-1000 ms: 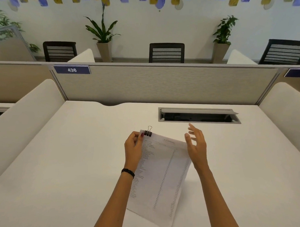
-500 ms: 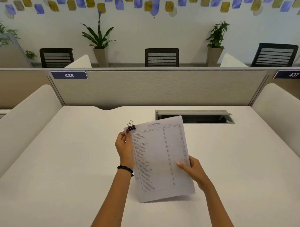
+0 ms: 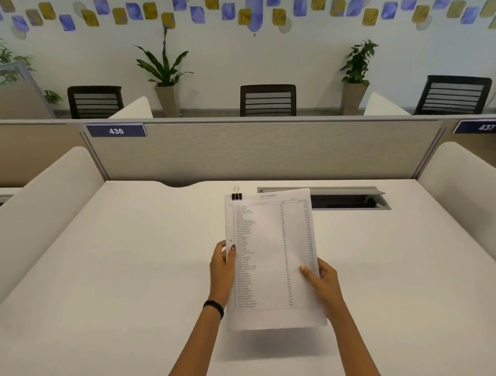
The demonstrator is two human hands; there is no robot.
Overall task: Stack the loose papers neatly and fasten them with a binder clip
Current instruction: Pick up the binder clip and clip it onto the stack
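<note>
Stack of white printed sheets (image 3: 270, 253) is held upright above the white desk (image 3: 126, 268), with its shadow on the surface beneath. Edges look squared; only 1 face is visible, so the sheet count is unknown. Small black binder clip with silver wire handles (image 3: 236, 195) sits on the top-left corner. Left hand (image 3: 223, 267) pinches the left edge, thumb on the front. Right hand (image 3: 322, 283) grips the lower right edge, thumb across the front. Judgement: stacking and clipping appear done; what is left is probably a check and setting the stack down.
</note>
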